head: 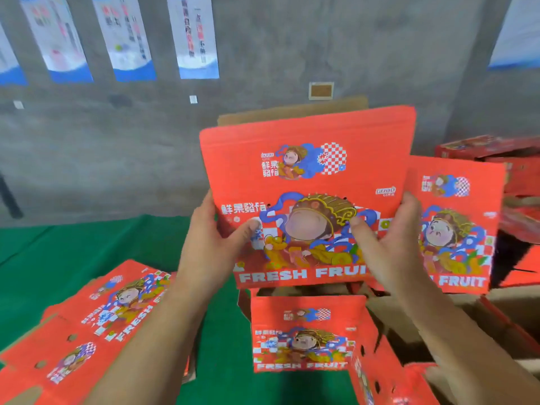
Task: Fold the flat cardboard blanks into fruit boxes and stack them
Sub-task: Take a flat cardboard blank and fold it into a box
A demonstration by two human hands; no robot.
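The flat red printed cardboard blank (pixel 304 182) stands upright, long axis vertical, gripped at its lower side edges between the left hand (pixel 213 247) and right hand (pixel 391 244), equally near.

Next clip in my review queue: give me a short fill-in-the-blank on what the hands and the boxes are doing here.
1. The left hand and right hand hold one red box by its two ____.
2. The English words printed on the held box read FRESH ____.
3. The flat blanks at the lower left lie on a ____ table cover.
4. Behind the boxes, posters hang on a grey ____.

Missing words: sides; FRUIT; green; wall
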